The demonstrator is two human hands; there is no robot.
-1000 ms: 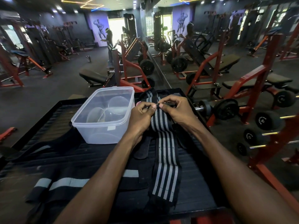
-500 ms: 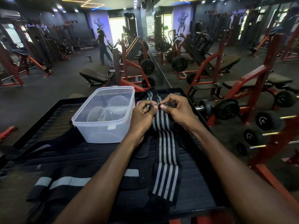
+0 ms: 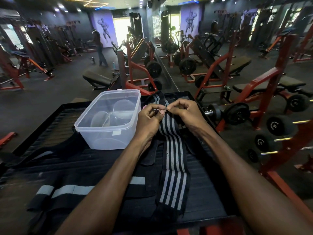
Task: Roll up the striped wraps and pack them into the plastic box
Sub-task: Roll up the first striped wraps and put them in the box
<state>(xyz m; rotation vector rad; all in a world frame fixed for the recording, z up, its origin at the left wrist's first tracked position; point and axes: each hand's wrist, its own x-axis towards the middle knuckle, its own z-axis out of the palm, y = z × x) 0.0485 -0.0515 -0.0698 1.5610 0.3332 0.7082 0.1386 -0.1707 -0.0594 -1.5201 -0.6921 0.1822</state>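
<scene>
The wrap [image 3: 172, 160] lies on the mat [image 3: 101, 167], its long axis running from the near edge away to the hands. Left hand [image 3: 149, 119] and right hand [image 3: 184, 114] both pinch its far end, fingers curled. The box [image 3: 108, 122] sits just left, open-topped, with bare mat around it.

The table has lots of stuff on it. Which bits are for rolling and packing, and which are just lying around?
For the job:
striped wrap, pinched by left hand and right hand
plastic box

Just lying about:
black strap with grey patches
dumbbells
weight benches
</scene>
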